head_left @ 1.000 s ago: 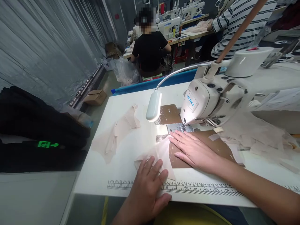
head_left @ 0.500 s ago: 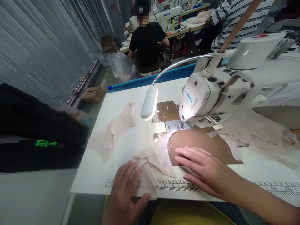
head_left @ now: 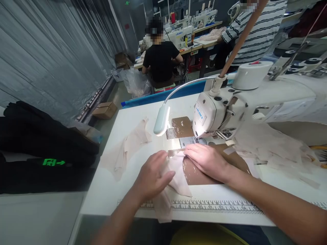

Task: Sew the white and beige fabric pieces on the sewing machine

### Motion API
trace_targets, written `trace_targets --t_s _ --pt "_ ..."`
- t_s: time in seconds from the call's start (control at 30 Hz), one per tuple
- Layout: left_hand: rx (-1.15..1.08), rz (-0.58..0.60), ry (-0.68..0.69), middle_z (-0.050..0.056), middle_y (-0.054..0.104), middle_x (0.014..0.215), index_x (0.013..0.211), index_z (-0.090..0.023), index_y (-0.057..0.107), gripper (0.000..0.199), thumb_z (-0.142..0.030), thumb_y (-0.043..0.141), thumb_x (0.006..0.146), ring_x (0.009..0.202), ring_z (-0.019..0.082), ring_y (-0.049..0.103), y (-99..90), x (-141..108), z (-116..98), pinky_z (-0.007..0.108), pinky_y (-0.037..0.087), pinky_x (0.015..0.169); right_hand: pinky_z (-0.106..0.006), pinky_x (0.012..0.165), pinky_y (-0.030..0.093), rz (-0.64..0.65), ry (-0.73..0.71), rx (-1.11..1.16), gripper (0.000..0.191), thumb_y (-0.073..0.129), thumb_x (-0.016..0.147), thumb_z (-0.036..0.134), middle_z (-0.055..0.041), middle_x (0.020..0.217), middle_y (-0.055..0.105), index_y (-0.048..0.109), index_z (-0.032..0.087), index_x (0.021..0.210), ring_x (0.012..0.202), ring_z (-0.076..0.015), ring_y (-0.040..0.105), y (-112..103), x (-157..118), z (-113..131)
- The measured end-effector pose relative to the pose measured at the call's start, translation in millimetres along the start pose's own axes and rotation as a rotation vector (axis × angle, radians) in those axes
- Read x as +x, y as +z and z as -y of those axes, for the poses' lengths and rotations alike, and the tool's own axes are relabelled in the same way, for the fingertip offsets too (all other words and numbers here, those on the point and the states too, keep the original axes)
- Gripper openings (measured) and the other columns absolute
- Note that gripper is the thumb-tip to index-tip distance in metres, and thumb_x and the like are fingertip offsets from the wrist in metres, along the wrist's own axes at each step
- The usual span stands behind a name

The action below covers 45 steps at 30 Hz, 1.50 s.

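A pale pink piece of thin fabric lies in front of the sewing machine, its lower end hanging over the table's front edge. My right hand has its fingers drawn together at the fabric's upper corner, just in front of the needle area; the fingertips appear to pinch that corner. My left hand rests over the fabric's left side with thumb and fingers apart, its fingertips slightly blurred. Beneath the right hand is a brown taped sheet, partly hidden.
Another pale fabric piece lies on the white table at left. More sheer fabric is heaped right of the needle. A lamp hangs over the table. A printed ruler runs along the front. Two people sit or stand beyond.
Both hands have moved up toward the needle area. My right hand has gone from resting flat on the brown sheet to the fabric's upper corner; my left hand has left the fabric's lower end.
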State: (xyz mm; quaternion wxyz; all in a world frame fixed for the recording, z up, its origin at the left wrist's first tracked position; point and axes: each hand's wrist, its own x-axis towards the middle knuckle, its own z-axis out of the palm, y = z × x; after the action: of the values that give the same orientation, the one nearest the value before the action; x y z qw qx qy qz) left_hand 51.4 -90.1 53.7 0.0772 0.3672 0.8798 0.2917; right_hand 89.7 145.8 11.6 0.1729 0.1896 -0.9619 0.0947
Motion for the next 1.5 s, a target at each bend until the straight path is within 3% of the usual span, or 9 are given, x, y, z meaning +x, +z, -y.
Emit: trace_targets --t_s 0.2,0.3,0.37,0.5,0.63,1.0,1.17,1.3,1.5 --pt "-0.559 0.378 0.008 0.003 0.064 0.084 0.093 -0.015 0.067 0.028 -0.041 0.062 0.084 0.077 0.016 0.060 15.5 50.8 -9.1 0.024 0.047 0.065 -0.035 0.084 0.051 -0.243 -0.042 0.207 0.023 0.043 0.092 0.014 -0.0095 0.104 0.067 0.065 0.018 0.099 0.100 -0.0221 0.061 -21.2 -28.2 5.4" --pt "-0.726 0.483 0.014 -0.002 0.050 0.064 0.072 -0.011 0.063 0.033 -0.042 0.061 0.085 0.058 0.008 0.045 26.0 60.2 -13.3 0.020 0.034 0.053 -0.036 0.080 0.053 -0.116 0.225 0.518 0.030 0.039 0.096 0.030 -0.0119 0.117 0.063 0.059 0.019 0.115 0.102 -0.0234 0.062 -20.8 -39.8 -3.5" --pt "-0.807 0.526 0.014 -0.002 0.049 0.065 0.077 -0.010 0.064 0.033 -0.043 0.064 0.083 0.058 0.008 0.043 30.9 62.1 -15.8 0.020 0.033 0.053 -0.031 0.060 0.055 0.047 0.479 0.848 0.042 0.032 0.098 0.043 -0.0116 0.114 0.065 0.050 0.020 0.129 0.079 -0.0194 0.067 -17.5 -44.4 -10.3" --pt "-0.882 0.634 0.033 0.004 0.058 0.077 0.095 -0.010 0.068 0.040 -0.047 0.066 0.080 0.070 0.013 0.052 37.6 64.5 -18.1 0.022 0.040 0.062 -0.023 0.038 0.037 0.346 0.680 1.316 0.051 0.036 0.092 0.058 -0.0008 0.062 0.060 0.058 0.016 0.111 0.041 -0.0108 0.048 -14.2 -42.6 -14.3" --pt "-0.872 0.620 -0.040 0.002 0.056 0.074 0.089 -0.010 0.067 0.039 -0.047 0.069 0.078 0.067 0.011 0.048 42.6 67.2 -13.5 0.020 0.036 0.059 -0.020 0.038 0.029 0.321 0.699 1.330 0.034 0.060 0.080 0.050 0.0051 0.051 0.049 0.058 0.017 0.085 0.041 -0.0080 0.040 -16.4 -36.9 -12.1" --pt "-0.675 0.655 -0.255 -0.003 0.049 0.065 0.075 -0.012 0.057 0.035 -0.046 0.066 0.078 0.055 0.007 0.041 27.8 58.7 12.7 0.018 0.029 0.049 -0.025 0.051 0.039 0.055 0.826 1.063 0.019 0.055 0.082 0.038 0.0021 0.060 0.058 0.062 0.020 0.084 0.054 -0.0128 0.052 -26.5 -46.2 -22.6" --pt "-0.331 0.463 -0.254 0.000 0.058 0.081 0.091 -0.017 0.061 0.021 -0.036 0.060 0.083 0.071 0.014 0.053 11.1 43.5 4.9 0.023 0.041 0.059 -0.032 0.062 0.047 0.014 0.668 0.601 0.020 0.049 0.087 0.032 -0.0027 0.082 0.068 0.067 0.022 0.089 0.070 -0.0189 0.062 -23.6 -50.1 -25.5" --pt "0.161 0.110 0.045 0.006 0.058 0.111 0.114 -0.022 0.057 0.027 -0.024 0.053 0.088 0.103 0.023 0.054 5.3 19.0 -10.8 0.036 0.048 0.083 -0.039 0.075 0.050 -0.130 0.481 0.265 0.028 0.043 0.093 0.026 -0.0083 0.099 0.069 0.068 0.019 0.104 0.092 -0.0247 0.063 -18.3 -56.5 -29.7" --pt "0.404 -0.083 0.207 0.011 0.059 0.118 0.123 -0.021 0.053 0.036 -0.028 0.058 0.088 0.109 0.027 0.056 2.3 -51.7 4.8 0.038 0.053 0.084 -0.031 0.079 0.049 -0.174 0.082 0.349 0.018 0.048 0.094 0.020 -0.0039 0.096 0.068 0.063 0.019 0.104 0.089 -0.0176 0.061 -33.4 -65.7 -10.2"
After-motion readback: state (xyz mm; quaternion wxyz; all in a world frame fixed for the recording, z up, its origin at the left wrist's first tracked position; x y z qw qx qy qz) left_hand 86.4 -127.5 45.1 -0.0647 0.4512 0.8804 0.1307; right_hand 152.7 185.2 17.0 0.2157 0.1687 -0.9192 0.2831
